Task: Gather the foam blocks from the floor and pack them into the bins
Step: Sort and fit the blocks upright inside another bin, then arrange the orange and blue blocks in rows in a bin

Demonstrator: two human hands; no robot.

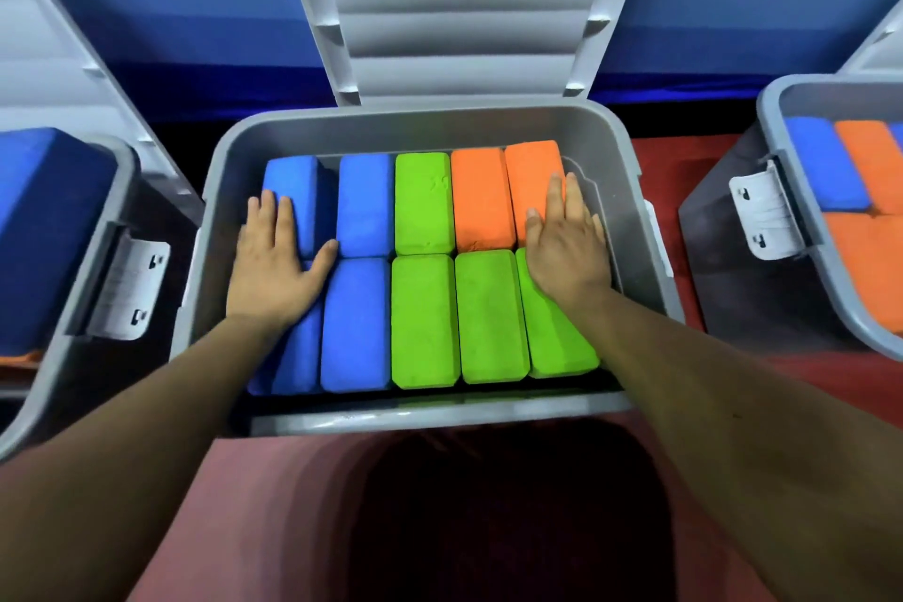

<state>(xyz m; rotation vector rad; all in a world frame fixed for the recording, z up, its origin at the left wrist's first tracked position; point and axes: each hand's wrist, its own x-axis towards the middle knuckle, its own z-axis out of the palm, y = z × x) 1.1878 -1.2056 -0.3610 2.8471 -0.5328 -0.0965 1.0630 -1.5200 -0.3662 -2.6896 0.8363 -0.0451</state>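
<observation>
Centre bin (420,128) packed: blue blocks (364,205) toward 9 o'clock, green blocks (424,318) middle to 5 o'clock, orange blocks (481,198) at 1 o'clock. Flat left hand (273,271), fingers spread, rests on the 9 o'clock blues. Flat right hand (567,254), fingers straight, lies across orange and green at 3 o'clock; neither grips.

Middle grey bin (234,191), lid up, holds two rows of foam blocks: blue (364,205), green (422,203), orange (481,198). Left hand (273,266) lies flat on the leftmost blue blocks; right hand (567,244) flat across an orange block and a green one. Bins with blocks on either side.
</observation>
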